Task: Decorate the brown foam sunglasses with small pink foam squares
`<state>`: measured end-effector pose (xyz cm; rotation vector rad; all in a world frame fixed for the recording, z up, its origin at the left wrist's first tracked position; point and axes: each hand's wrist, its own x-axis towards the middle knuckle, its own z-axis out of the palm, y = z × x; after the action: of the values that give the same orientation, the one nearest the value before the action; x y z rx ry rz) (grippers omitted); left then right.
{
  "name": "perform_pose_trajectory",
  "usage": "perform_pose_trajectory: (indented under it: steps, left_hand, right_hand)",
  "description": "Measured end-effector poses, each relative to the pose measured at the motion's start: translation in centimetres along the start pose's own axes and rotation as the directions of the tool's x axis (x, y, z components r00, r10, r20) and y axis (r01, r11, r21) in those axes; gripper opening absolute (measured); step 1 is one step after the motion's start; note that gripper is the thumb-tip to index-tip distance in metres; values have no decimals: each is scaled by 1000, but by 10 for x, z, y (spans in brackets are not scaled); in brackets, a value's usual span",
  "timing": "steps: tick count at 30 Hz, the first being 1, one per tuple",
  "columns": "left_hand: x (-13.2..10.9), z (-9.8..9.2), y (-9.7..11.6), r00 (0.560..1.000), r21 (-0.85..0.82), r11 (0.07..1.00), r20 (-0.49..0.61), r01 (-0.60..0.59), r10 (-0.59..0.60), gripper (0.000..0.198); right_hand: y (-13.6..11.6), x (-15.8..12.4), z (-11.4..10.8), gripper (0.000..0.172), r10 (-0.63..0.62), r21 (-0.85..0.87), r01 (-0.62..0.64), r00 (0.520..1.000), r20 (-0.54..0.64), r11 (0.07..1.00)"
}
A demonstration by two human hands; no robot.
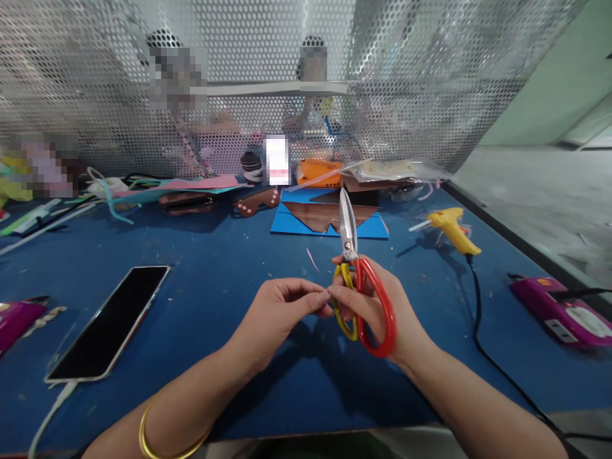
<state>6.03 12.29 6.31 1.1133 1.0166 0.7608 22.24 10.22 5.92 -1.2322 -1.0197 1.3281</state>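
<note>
Scissors (349, 245) with one red and one yellow handle loop stand blades up in my right hand (382, 299), whose fingers pass around the handles. The blades look closed. My left hand (282, 309) is beside it, thumb and forefinger pinched together and meeting my right fingertips. Whatever lies between those fingertips is too small to make out. Beyond the blades, a brown cut piece (308, 215) rests on a blue sheet (282, 223). A thin pink strip (312, 259) lies on the blue table just past my hands.
A phone (112, 322) with a white cable lies at left. At right are a yellow glue gun (452, 229) and a purple power strip (561, 312). Along the perforated metal screen (258, 38) stand an orange object (319, 173), papers and plastic bags. Blurred people show at the screen.
</note>
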Motion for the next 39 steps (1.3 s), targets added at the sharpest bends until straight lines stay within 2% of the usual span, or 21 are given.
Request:
perform_pose_trajectory:
  steps: [7,15,30,33,36,39]
  left_hand:
    - [-1,1,1,999,-86,996,31,23,-21,16]
    - [1,2,-1,997,58,998,-71,-2,6,15]
    - [0,2,4,994,112,992,-81,-59,68,9]
    - [-1,0,5,991,70,997,-121,-46,54,11]
    - [-1,-3,6,979,28,998,-191,-62,66,15]
    - [0,-5,6,966,-30,996,-250,-81,71,15]
  right_hand:
    - [3,-1,1,43,-17,43,18,1000,-19,999]
    - [6,0,3,44,-12,36,13,999,-33,999]
    - [2,-1,4,48,-20,-23,19,999,-39,1000]
    - [-2,-3,-5,47,-67,-93,66,998,-7,993]
    - [-3,-12,-21,43,-162,-258,170,985,54,951]
    - [-4,-27,-39,48,-145,-448,187,981,126,874]
